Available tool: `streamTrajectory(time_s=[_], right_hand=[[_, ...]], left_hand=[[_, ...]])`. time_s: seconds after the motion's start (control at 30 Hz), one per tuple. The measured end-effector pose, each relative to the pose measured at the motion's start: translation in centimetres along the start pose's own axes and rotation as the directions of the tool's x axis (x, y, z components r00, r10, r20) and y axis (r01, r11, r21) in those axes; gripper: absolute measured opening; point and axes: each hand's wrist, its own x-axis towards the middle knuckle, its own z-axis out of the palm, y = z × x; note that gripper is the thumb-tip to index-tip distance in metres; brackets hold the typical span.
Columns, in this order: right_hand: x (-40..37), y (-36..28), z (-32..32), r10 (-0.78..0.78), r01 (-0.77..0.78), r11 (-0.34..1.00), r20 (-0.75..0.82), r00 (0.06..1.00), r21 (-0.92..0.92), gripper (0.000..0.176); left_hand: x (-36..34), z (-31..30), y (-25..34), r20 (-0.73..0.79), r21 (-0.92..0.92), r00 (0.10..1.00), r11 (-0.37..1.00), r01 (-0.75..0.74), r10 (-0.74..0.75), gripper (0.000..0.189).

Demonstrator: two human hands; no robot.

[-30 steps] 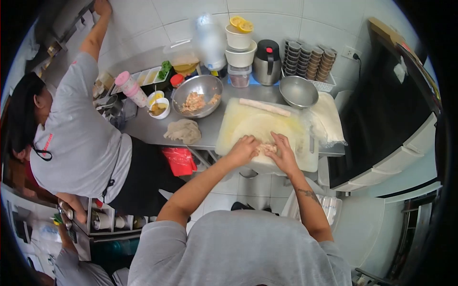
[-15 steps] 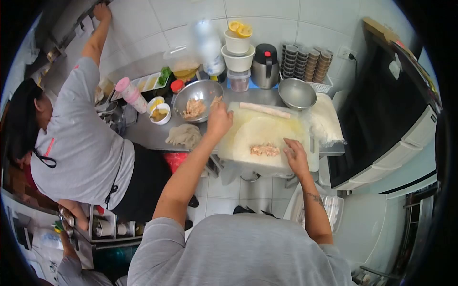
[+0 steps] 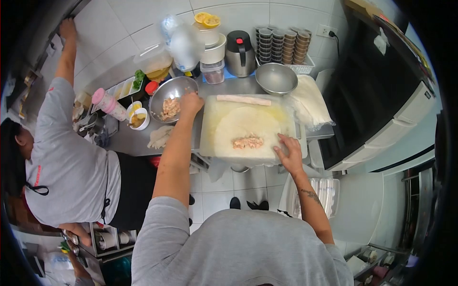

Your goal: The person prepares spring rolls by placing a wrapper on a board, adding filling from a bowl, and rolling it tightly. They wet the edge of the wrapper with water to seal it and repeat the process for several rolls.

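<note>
A round thin wrapper (image 3: 248, 126) lies flat on the white cutting board (image 3: 212, 143), with a strip of pinkish filling (image 3: 248, 142) near its front edge. My right hand (image 3: 289, 151) rests flat on the board's front right part, fingers spread, just right of the filling. My left hand (image 3: 191, 102) reaches over the rim of the steel bowl of filling (image 3: 167, 90); whether it holds any filling I cannot tell. A finished roll (image 3: 243, 99) lies along the board's far edge.
An empty steel bowl (image 3: 275, 78), a thermos (image 3: 239, 47), stacked tubs (image 3: 212, 43), stacked small cups (image 3: 281, 45) and a bag of wrappers (image 3: 307, 102) line the back. A co-worker in a grey shirt (image 3: 67, 157) stands at left, arm raised to a shelf.
My left hand left the filling on the wrapper and moved left to the steel bowl. My right hand slid to the right of the filling. The view shifted left.
</note>
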Motion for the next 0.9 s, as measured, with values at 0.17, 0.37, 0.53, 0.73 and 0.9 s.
streamTrajectory(time_s=[0.17, 0.37, 0.53, 0.73, 0.9], right_hand=[[-0.2, 0.1, 0.4, 0.018, -0.018, 0.999, -0.008, 1.0, -0.035, 0.044], [-0.2, 0.3, 0.6, 0.011, -0.012, 0.999, -0.022, 1.0, -0.052, 0.042], [-0.2, -0.2, 0.4, 0.027, -0.028, 0.999, -0.019, 0.999, -0.032, 0.043], [-0.2, 0.1, 0.6, 0.018, -0.019, 0.999, -0.029, 0.999, -0.042, 0.045], [-0.2, 0.1, 0.7, 0.018, -0.02, 0.998, -0.03, 0.999, -0.058, 0.044]], left_hand=[[1.5, 1.7, -1.4, 0.058, -0.032, 0.998, 0.999, 0.032, -0.031, 0.03], [0.3, 0.2, -0.1, 0.032, -0.077, 0.999, 0.997, -0.004, 0.006, 0.031], [0.6, 0.3, 0.0, 0.038, -0.028, 0.999, 0.999, 0.039, -0.038, 0.027], [-0.3, -0.2, 0.5, 0.011, -0.025, 0.989, 0.989, 0.144, -0.144, 0.025], [-0.5, 0.0, 0.4, 0.073, -0.029, 0.994, 0.996, 0.083, -0.08, 0.026]])
